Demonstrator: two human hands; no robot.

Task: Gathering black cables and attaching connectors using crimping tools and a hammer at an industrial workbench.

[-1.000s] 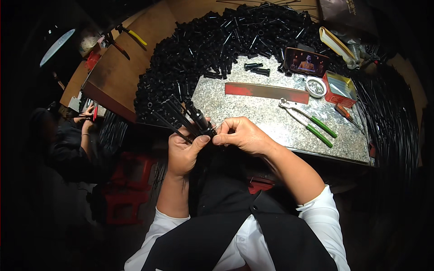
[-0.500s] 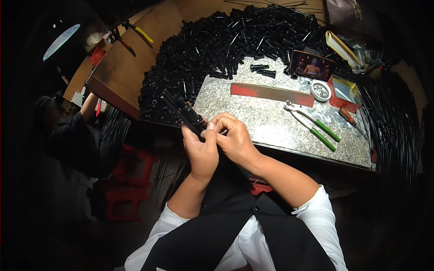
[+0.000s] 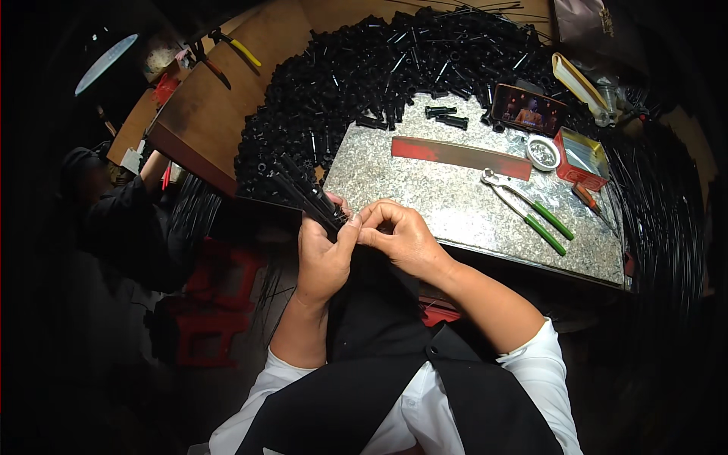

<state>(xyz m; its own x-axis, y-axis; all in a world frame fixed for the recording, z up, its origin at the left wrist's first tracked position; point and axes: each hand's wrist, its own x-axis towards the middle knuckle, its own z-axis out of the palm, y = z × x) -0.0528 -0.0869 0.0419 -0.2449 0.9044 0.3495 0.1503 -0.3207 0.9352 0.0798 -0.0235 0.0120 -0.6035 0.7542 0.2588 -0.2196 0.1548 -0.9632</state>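
My left hand [image 3: 322, 254] grips a bundle of thin black rods [image 3: 303, 191] that point up and left, over the near-left corner of a speckled grey stone slab [image 3: 447, 205]. Beside it, my right hand [image 3: 398, 233] pinches the near end of the bundle with thumb and forefinger. The two hands touch each other just in front of the slab's edge. What the right fingertips pinch is too small to make out.
A large heap of small black tubes [image 3: 364, 76] rings the slab's far side. On the slab lie a red flat strip [image 3: 462, 155], green-handled pliers [image 3: 527, 208], a phone [image 3: 528, 111], a small round tin [image 3: 543, 152] and a red box [image 3: 580, 155]. Another person [image 3: 121, 220] sits at left.
My left hand has risen with the bundle and closed against my right hand. The view has shifted slightly; the bundle still points up-left.
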